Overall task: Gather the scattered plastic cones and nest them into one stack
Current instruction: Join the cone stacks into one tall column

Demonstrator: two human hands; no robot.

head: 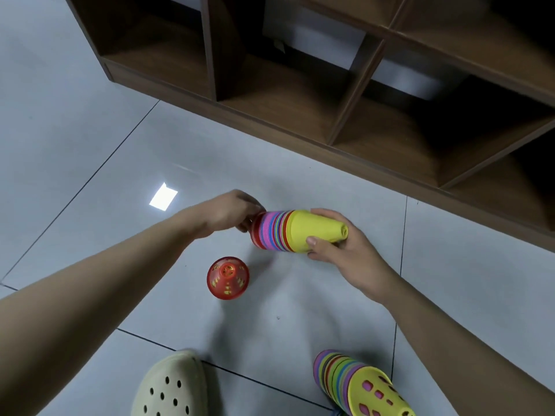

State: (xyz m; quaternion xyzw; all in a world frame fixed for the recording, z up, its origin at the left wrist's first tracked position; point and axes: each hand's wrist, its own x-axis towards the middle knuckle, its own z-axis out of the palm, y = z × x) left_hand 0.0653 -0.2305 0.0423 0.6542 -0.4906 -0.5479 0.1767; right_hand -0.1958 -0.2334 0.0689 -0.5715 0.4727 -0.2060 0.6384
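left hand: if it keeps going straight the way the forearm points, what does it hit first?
The left hand points up and right, already at the wide red end of the held stack, which the right hand grips by the yellow tip. Probably nothing lies between; depth unclear.

Grey tiled floor, brown shelving — glossy
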